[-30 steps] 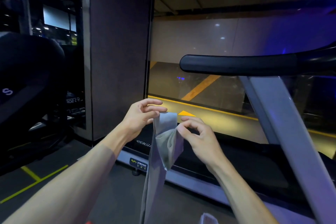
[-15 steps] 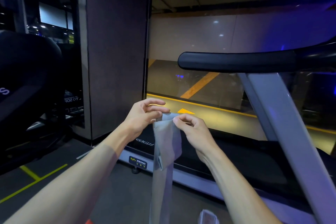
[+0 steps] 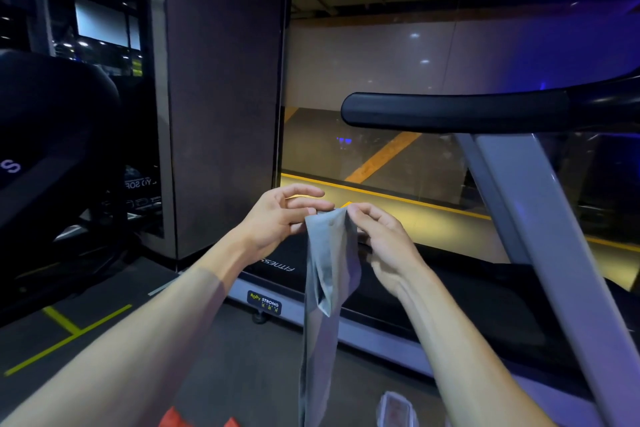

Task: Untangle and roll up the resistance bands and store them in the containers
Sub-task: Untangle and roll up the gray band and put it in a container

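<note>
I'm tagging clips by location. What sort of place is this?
Most likely a gym: a treadmill with a padded handrail stands ahead, and both hands hold a grey resistance band.

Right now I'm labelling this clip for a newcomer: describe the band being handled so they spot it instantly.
Start at the grey treadmill with its black handrail on the right. In front of its deck, both hands pinch the top of a flat, pale grey stretchy band. It alone hangs as a long limp ribbon, folded over at the top.

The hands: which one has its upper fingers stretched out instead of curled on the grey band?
The left hand: its upper fingers extend above the grey band, only lower ones pinching the top edge. The right hand keeps its fingers curled on it.
</note>
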A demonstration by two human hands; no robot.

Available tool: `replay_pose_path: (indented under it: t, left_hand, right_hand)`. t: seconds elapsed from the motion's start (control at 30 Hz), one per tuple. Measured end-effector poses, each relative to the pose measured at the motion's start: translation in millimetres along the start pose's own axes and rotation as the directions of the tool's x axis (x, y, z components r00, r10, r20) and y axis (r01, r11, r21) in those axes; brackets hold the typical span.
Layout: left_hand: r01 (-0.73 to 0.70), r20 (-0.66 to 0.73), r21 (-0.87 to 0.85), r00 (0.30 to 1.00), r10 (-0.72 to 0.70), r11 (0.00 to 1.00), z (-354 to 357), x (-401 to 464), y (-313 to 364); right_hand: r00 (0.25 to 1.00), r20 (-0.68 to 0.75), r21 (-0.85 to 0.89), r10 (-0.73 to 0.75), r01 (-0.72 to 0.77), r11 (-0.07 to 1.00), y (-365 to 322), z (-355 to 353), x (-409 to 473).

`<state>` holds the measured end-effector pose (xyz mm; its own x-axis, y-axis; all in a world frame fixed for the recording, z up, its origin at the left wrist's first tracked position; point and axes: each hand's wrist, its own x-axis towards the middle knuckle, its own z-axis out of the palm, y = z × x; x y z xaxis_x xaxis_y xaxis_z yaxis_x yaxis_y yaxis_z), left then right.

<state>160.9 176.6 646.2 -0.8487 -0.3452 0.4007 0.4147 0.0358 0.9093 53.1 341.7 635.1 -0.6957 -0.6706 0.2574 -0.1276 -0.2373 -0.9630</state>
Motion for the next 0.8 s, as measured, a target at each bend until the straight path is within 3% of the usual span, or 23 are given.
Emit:
replay_pose_path:
  t: [0.2,0.37,0.5,0.6,0.67,0.8]
  left_hand:
    - [-0.014,0.006,-0.008,1.000,0.014,1.000,1,-1,-2]
    - [-0.050,-0.035,0.043,0.998,0.051,0.998,2,0,-4]
    - [-0.135,-0.131,0.077,0.981,0.144,0.988,-3,5,-3]
    - [-0.173,-0.281,0.108,0.939,0.197,0.979,-12,1,-9]
    - [-0.120,-0.333,0.231,0.923,0.194,0.966,-17,-6,-26]
    - [0.087,-0.148,0.374,0.988,-0.033,0.923,-13,-28,-68]
  right_hand:
    - [0.989,-0.137,0.073,0.059,-0.050,0.996,0,11,6]
    - [0.958,-0.279,-0.028,-0.068,0.062,0.998,0,23,16]
    - [0.933,-0.331,-0.056,-0.140,0.128,0.990,-11,30,33]
    - [0.920,-0.343,-0.062,-0.191,0.180,0.982,-28,33,48]
    - [0.911,-0.341,-0.064,-0.231,0.222,0.973,-40,35,55]
    - [0.886,-0.357,-0.093,-0.297,0.283,0.955,-61,41,65]
